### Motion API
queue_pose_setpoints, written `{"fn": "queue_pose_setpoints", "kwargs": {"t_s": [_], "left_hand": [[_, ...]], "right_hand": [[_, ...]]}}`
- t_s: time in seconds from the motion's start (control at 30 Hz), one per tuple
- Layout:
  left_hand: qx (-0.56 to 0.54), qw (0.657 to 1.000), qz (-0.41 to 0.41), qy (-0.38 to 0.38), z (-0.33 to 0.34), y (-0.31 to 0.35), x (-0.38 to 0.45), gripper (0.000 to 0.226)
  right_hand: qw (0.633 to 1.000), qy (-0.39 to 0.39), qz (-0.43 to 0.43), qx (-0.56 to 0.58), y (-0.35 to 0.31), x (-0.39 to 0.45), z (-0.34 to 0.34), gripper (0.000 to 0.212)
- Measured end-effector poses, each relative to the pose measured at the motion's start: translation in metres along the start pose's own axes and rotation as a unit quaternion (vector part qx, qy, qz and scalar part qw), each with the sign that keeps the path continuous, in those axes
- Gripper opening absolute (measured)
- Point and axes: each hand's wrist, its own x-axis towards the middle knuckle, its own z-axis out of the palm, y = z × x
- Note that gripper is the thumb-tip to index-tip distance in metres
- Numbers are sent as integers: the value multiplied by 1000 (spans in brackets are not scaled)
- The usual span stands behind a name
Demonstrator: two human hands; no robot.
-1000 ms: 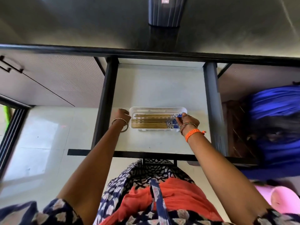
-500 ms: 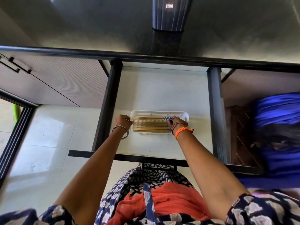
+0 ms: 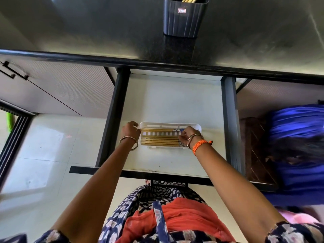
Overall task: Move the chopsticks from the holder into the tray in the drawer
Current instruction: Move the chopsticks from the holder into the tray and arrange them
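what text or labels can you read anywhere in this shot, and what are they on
Nothing can be read.
Small red and white sticker on the front of the dark ribbed holder on the counter: print too small and blurred to make out.
Blue marks on the ends of the chopsticks in the white tray: they look like a pattern, not letters.

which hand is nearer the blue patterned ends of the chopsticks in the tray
Right. The right hand is on the blue patterned ends at the tray's right side; the left hand touches the opposite end.
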Motion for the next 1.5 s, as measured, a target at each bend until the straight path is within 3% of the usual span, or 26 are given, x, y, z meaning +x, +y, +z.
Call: {"fn": "queue_pose_setpoints", "kwargs": {"t_s": [0.13, 0.33, 0.47, 0.6, 0.67, 0.77, 0.9, 1.1, 1.27, 1.5], "left_hand": [[-41, 996, 65, 34, -13, 35, 9, 28], [-97, 970, 216, 48, -44, 150, 41, 26], [-78, 933, 343, 72, -68, 236, 66, 33], [-7, 902, 415, 118, -86, 298, 100, 41], [36, 897, 427, 111, -87, 315, 119, 48], [77, 897, 423, 107, -82, 322, 143, 54], [80, 900, 418, 93, -68, 319, 165, 52], [31, 902, 422, 85, -62, 316, 180, 54], [32, 908, 411, 69, -66, 321, 179, 54], [-17, 900, 431, 56, -80, 304, 159, 78]], "right_hand": [[997, -56, -46, -39, -33, -14, 4, 24], [973, -136, -188, 4, -154, -44, 33, 30], [947, -97, -308, -14, -250, -54, 61, 33], [903, -17, -427, -43, -338, -45, 91, 25], [879, 25, -471, -72, -375, -32, 106, 15], [865, 57, -484, -122, -411, -14, 125, 43], [853, 38, -504, -135, -431, 7, 141, 23], [854, -4, -511, -96, -439, 19, 147, 22], [860, 14, -506, -62, -438, 15, 146, 21], [847, 64, -528, -31, -448, -17, 119, 20]]}}
